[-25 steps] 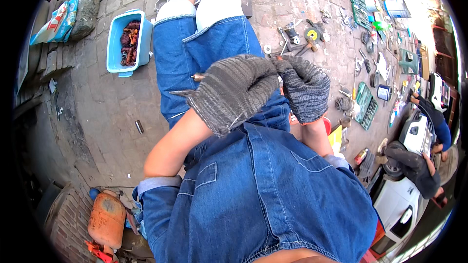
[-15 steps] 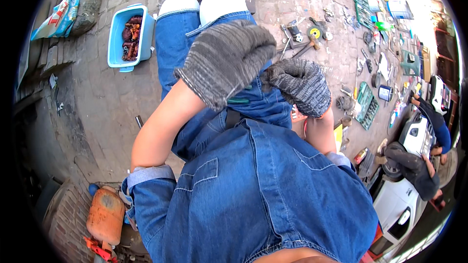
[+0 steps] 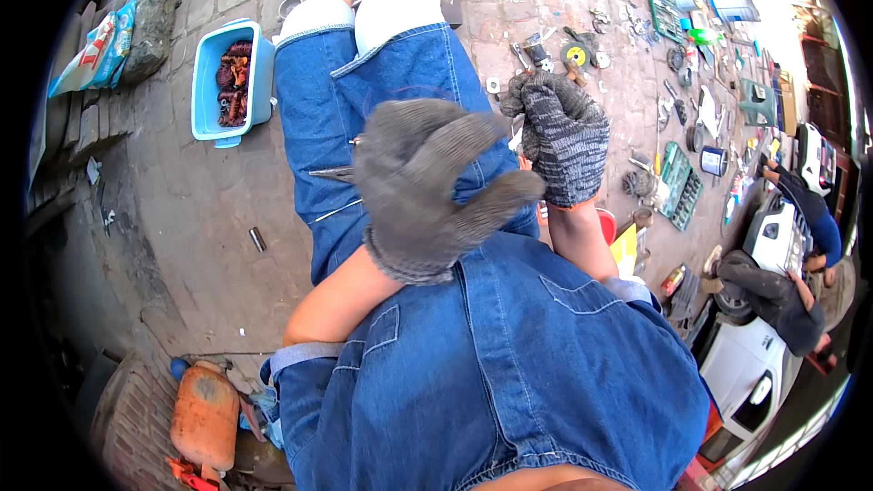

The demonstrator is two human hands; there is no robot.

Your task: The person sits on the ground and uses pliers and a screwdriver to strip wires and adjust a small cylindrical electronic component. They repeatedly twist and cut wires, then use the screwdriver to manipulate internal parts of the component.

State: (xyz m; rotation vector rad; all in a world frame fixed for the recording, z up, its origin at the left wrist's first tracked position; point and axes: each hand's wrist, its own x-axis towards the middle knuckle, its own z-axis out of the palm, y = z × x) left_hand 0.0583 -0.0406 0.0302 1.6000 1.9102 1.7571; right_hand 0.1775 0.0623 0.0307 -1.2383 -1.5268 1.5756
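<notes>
My left hand (image 3: 432, 186), in a dark grey knit glove and blurred by motion, hovers over my denim lap (image 3: 318, 141) with thumb and forefinger apart. A pointed metal tool tip (image 3: 332, 174) sticks out beside it above the denim; the hand hides the rest. Another small tip (image 3: 355, 141) shows at the glove's edge. My right hand (image 3: 564, 136), gloved in mottled grey, is closed in a pinch right of my thighs; whatever its fingertips hold is too small to make out. A faint reddish thin strand (image 3: 423, 91) curves above the left glove.
A light blue tub (image 3: 202, 82) of coppery coils (image 3: 234, 82) stands left of my legs. A short metal cylinder (image 3: 257, 239) lies on the paving. Rightward are a yellow disc tool (image 3: 576, 55), green socket cases (image 3: 682, 186) and two people beside a white car (image 3: 750, 382).
My left hand has swung down toward my waist, its thumb spreading away from the fingers, uncovering the metal tip. My right hand has risen slightly, away from the left.
</notes>
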